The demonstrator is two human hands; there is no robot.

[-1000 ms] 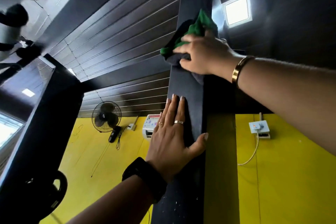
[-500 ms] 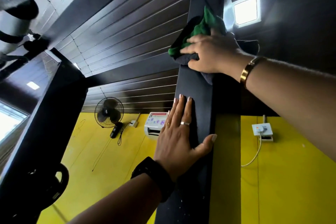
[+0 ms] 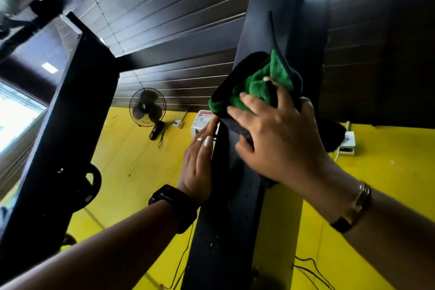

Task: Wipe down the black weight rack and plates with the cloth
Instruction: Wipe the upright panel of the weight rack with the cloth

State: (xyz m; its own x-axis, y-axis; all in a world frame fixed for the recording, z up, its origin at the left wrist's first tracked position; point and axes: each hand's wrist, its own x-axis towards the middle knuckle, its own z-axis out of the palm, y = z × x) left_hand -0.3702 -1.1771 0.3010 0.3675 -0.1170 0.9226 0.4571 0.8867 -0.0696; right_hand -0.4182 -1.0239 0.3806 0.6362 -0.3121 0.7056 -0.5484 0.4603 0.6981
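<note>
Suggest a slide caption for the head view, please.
Right hand holds green cloth against the rack upright; left hand touches its edge.
</note>
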